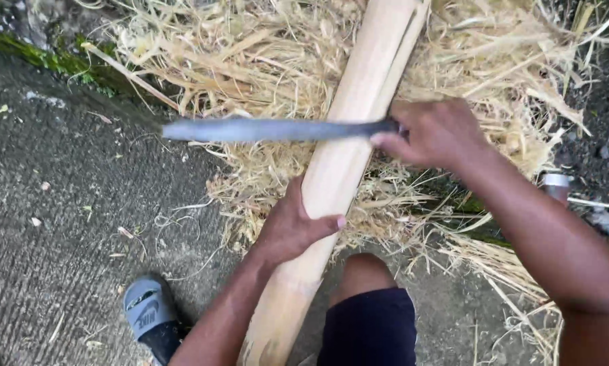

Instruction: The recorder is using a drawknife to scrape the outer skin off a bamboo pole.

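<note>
A long pale bamboo pole [358, 102] runs from the bottom middle up to the top right, with a split showing along its upper right side. My left hand [292, 227] wraps around the pole low down. My right hand [434, 132] grips the handle of a long grey blade [270, 129], which lies level across the pole and points left, blurred.
A heap of dry pale shavings [250, 61] lies under and around the pole. Grey concrete ground [67, 224] fills the left. My foot in a grey slide sandal [148, 308] is at bottom left, and my knee in dark shorts [369, 325] is beside the pole.
</note>
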